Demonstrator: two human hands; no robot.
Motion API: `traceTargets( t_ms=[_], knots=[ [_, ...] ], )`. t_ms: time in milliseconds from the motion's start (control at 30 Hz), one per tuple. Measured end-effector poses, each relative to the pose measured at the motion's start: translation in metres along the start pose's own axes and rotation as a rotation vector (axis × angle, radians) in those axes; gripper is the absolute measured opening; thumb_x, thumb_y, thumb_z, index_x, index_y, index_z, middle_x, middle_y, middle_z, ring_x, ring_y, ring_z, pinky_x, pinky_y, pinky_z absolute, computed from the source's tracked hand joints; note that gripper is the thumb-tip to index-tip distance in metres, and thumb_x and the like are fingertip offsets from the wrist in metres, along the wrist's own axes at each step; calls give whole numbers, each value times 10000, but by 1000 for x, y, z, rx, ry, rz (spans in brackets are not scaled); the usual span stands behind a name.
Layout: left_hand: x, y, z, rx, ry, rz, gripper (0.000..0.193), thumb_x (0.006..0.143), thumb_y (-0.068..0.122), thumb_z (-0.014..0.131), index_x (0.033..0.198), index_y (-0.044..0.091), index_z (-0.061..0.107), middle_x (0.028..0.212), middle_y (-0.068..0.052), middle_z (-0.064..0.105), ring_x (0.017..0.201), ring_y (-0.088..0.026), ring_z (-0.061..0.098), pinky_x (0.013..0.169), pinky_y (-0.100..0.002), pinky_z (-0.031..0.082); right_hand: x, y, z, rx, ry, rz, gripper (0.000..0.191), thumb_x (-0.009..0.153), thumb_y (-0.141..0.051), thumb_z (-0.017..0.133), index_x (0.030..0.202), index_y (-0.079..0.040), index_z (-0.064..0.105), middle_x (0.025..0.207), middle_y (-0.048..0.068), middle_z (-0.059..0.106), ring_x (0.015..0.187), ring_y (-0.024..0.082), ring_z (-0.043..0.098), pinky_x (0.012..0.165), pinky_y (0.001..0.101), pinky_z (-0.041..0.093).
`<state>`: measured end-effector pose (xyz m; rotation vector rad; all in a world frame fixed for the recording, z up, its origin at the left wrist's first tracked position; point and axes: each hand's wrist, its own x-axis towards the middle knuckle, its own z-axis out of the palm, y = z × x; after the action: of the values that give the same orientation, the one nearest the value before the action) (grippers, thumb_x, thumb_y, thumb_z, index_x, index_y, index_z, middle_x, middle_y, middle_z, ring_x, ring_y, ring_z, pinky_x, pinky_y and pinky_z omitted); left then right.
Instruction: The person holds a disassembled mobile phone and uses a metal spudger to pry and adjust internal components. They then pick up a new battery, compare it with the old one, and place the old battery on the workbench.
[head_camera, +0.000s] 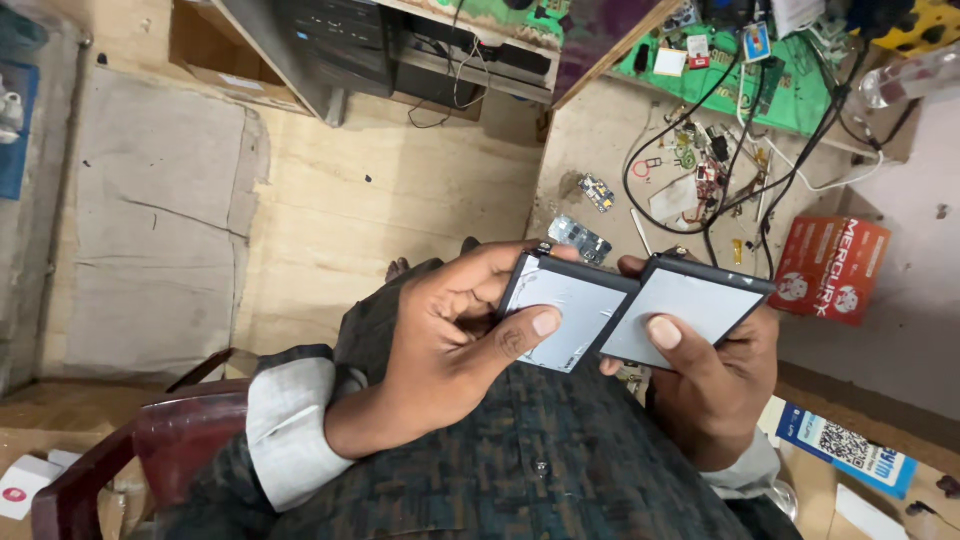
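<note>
A dark patterned shirt fills the bottom of the view, with a pale cuff on the left forearm. Above it, the left hand is closed around a flat grey battery, thumb pressed on its face and fingers wrapped behind its left edge. The right hand grips a second flat battery in the same way, thumb on top. The two packs sit side by side and overlap slightly where their inner corners meet, both tilted toward the camera.

The backs of both batteries and most of the fingers are hidden. The right wrist is cut off by the shirt.

Beyond the hands, the counter carries black cables, a small circuit board and scattered tiny parts too small to tell. A red box lies to the right, and a blue-and-white box sits below it. A dark red chair arm shows at lower left, above cardboard sheets on the floor.
</note>
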<state>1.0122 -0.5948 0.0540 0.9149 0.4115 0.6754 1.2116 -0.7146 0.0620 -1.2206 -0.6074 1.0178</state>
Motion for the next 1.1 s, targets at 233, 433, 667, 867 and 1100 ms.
traceTargets(
  t_ms=[233, 433, 667, 867, 1100],
  knots=[
    [9, -10, 13, -17, -13, -15, 398, 1049, 62, 651, 1412, -73, 557, 1152, -137, 763, 1037, -112, 709, 936, -270, 579, -1, 0, -18, 8, 18, 6, 371, 935, 10, 659, 1252, 188, 587, 1271, 324, 665, 891, 345, 741, 633, 420, 650],
    [19, -26, 20, 0, 23, -55, 394, 1034, 33, 652, 1403, -81, 575, 1124, -137, 768, 991, -122, 713, 899, -269, 573, 5, 2, -40, 27, -23, 44, 374, 942, 11, 644, 1256, 203, 580, 1251, 327, 675, 891, 338, 740, 636, 419, 644],
    [48, -60, 16, -347, 248, -293, 417, 956, 51, 595, 1341, -107, 571, 1044, -70, 725, 927, -116, 683, 833, -245, 550, 69, 53, -105, 199, -37, 263, 508, 983, -121, 537, 1411, 147, 484, 1114, 279, 698, 881, 344, 744, 645, 364, 611],
    [48, -83, 17, -514, 112, -295, 623, 1097, 347, 469, 1480, -144, 437, 815, -34, 502, 646, -98, 451, 578, -230, 371, 144, 90, -200, -277, 303, 153, 406, 956, -35, 519, 1350, 61, 541, 1159, 229, 733, 969, 332, 762, 765, 371, 669],
    [52, -95, 52, -714, 166, -307, 975, 1016, 701, 351, 1578, -96, 352, 1038, -123, 583, 875, -202, 557, 729, -311, 456, 252, 92, -319, -1497, 497, -455, 165, 993, -84, 628, 960, 58, 705, 755, 242, 664, 660, 411, 652, 586, 505, 513]
  ],
)
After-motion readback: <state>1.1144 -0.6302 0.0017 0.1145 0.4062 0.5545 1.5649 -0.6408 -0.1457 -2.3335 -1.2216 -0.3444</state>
